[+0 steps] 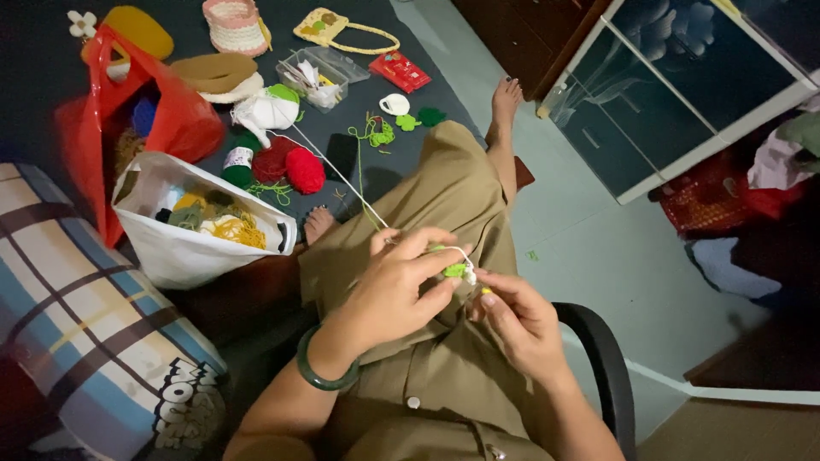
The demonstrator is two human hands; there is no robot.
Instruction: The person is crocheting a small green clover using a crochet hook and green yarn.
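Note:
My left hand [395, 290], with a green bangle [325, 374] on its wrist, pinches a small green crochet piece [455, 270] over my lap. A white yarn strand [342, 177] runs across its fingers to a white yarn ball [266, 109] on the dark mat. My right hand [517, 320] is closed on a crochet hook with a yellow handle [486, 292], its tip at the green piece.
A white bag [201, 248] of yarn and a red bag [128, 115] sit left. Red yarn balls [289, 165], a clear box [313, 79], small crochet pieces and baskets lie on the mat [410, 137]. A plaid cushion [85, 333], chair arm [602, 358] and glass cabinet [675, 94] surround me.

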